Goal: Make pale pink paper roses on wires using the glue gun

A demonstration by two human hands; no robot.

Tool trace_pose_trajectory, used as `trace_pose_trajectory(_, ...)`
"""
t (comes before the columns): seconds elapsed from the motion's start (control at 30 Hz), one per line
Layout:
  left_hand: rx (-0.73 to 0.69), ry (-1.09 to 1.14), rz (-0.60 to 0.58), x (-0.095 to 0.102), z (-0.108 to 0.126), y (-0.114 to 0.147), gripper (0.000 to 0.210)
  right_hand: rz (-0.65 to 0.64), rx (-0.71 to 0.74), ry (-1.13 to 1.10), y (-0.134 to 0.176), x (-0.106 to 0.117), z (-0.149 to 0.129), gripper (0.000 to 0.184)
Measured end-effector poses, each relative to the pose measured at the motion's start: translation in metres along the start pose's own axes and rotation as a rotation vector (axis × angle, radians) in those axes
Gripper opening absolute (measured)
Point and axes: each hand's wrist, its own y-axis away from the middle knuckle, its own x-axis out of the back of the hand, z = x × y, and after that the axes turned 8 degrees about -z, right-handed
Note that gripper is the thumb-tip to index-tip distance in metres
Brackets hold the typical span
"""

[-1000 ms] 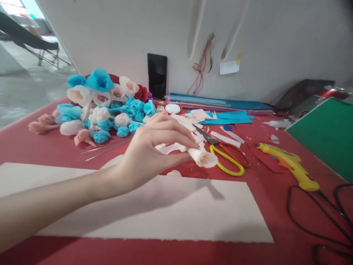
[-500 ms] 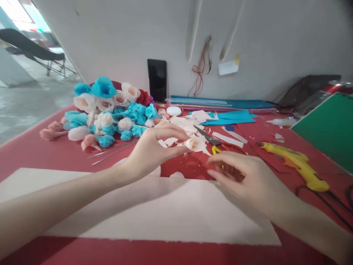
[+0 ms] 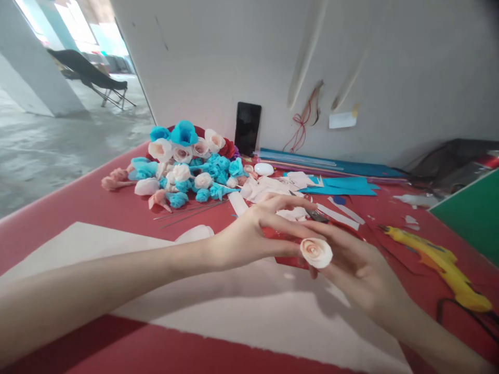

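Observation:
A small cream paper rose (image 3: pixel 316 253) faces me, its spiral of petals showing, between my two hands. My left hand (image 3: pixel 244 236) reaches in from the left and pinches the rose's left side between thumb and fingers. Curled around its right side is my right hand (image 3: pixel 362 267), with thumb below and fingers behind; the rose's stem end is hidden. Beneath both hands lies a large pale sheet (image 3: pixel 249 306) on the red table (image 3: pixel 128 343). Just beyond my fingers, the scissors (image 3: pixel 317 215) are mostly covered.
Blue, white and pink paper flowers (image 3: pixel 183 171) are heaped at back left. Pale paper scraps (image 3: pixel 268 188) and blue paper (image 3: pixel 339 186) lie mid-table. A yellow glue gun (image 3: pixel 436 259) with a black cord rests at right, near a green board (image 3: pixel 471 213). A phone (image 3: pixel 248 127) leans on the wall.
The right hand has come in from apart and closed on the rose. The left hand and rose have moved right and nearer. The camera view has turned left.

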Motion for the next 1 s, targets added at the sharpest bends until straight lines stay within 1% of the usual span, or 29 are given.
trace_pose_trajectory(0.07, -0.024, 0.001, -0.057, 0.002, 0.001, 0.0, 0.019, 0.003, 0.0, 0.002, -0.001, -0.002, -0.002, 0.03)
trace_pose_trajectory(0.13, -0.031, -0.022, -0.091, 0.004, 0.003, 0.0, 0.032, 0.01, -0.008, 0.03, -0.003, -0.003, -0.006, 0.014)
trace_pose_trajectory(0.2, -0.034, -0.069, -0.067, 0.009, 0.006, 0.0, 0.05, 0.035, -0.019, 0.067, -0.005, -0.004, -0.008, 0.014)
trace_pose_trajectory(0.23, -0.039, -0.102, -0.035, 0.013, 0.007, 0.0, 0.052, 0.053, -0.02, 0.087, -0.006, -0.004, -0.008, 0.016)
trace_pose_trajectory(0.27, -0.047, -0.136, 0.0, 0.017, 0.008, 0.001, 0.047, 0.068, -0.018, 0.11, -0.006, -0.004, -0.008, 0.016)
trace_pose_trajectory(0.33, -0.035, -0.193, 0.045, 0.027, 0.009, 0.005, 0.021, 0.1, -0.004, 0.166, -0.004, -0.004, -0.005, 0.016)
trace_pose_trajectory(0.37, -0.006, -0.218, 0.031, 0.033, 0.007, 0.008, 0.008, 0.11, 0.01, 0.201, -0.003, -0.005, -0.003, 0.017)
trace_pose_trajectory(0.4, 0.04, -0.247, 0.006, 0.038, 0.004, 0.011, 0.008, 0.119, 0.026, 0.24, -0.001, -0.007, 0.0, 0.019)
trace_pose_trajectory(0.43, 0.072, -0.29, -0.037, 0.042, 0.0, 0.016, 0.014, 0.131, 0.051, 0.279, 0.001, -0.009, 0.003, 0.022)
trace_pose_trajectory(0.47, 0.14, -0.37, -0.078, 0.046, -0.005, 0.021, 0.023, 0.143, 0.086, 0.315, 0.003, -0.012, 0.007, 0.023)
trace_pose_trajectory(0.5, 0.162, -0.406, -0.097, 0.048, -0.012, 0.027, 0.027, 0.155, 0.129, 0.347, 0.005, -0.016, 0.011, 0.022)
trace_pose_trajectory(0.63, 0.217, -0.515, -0.138, 0.051, -0.034, 0.053, 0.023, 0.177, 0.278, 0.447, 0.008, -0.027, 0.026, 0.017)
trace_pose_trajectory(0.77, 0.22, -0.585, -0.139, 0.048, -0.038, 0.067, 0.021, 0.17, 0.318, 0.51, 0.007, -0.031, 0.034, 0.017)
trace_pose_trajectory(0.93, 0.168, -0.602, -0.14, 0.048, -0.036, 0.066, 0.012, 0.146, 0.342, 0.549, 0.009, -0.03, 0.033, 0.017)
trace_pose_trajectory(1.0, 0.154, -0.607, -0.133, 0.047, -0.036, 0.066, 0.012, 0.145, 0.359, 0.553, 0.009, -0.029, 0.034, 0.016)
